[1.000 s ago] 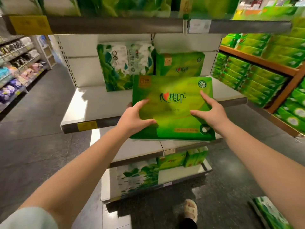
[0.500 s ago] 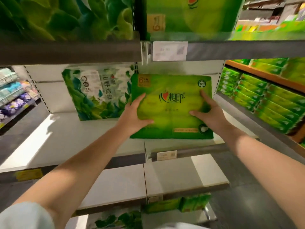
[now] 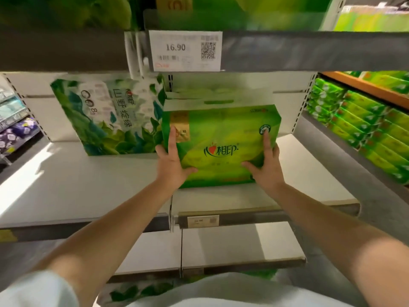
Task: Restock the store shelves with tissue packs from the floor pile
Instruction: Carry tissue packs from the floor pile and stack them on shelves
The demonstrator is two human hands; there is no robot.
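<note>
While both hands (image 3: 171, 165) (image 3: 266, 167) hold it flat-fingered | glossy rectangular tissue pack (image 3: 221, 147) | white shelf (image 3: 88, 185)

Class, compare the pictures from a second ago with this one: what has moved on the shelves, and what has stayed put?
The green tissue pack has gone from in front of the shelf onto it, set upright beside the leaf-print pack. The left hand and right hand still hold its sides, fingers now stretched up its face. The leaf-print pack has stayed put.

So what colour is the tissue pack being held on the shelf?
Bright green tissue pack with a red heart logo, seen in the head view.
</note>
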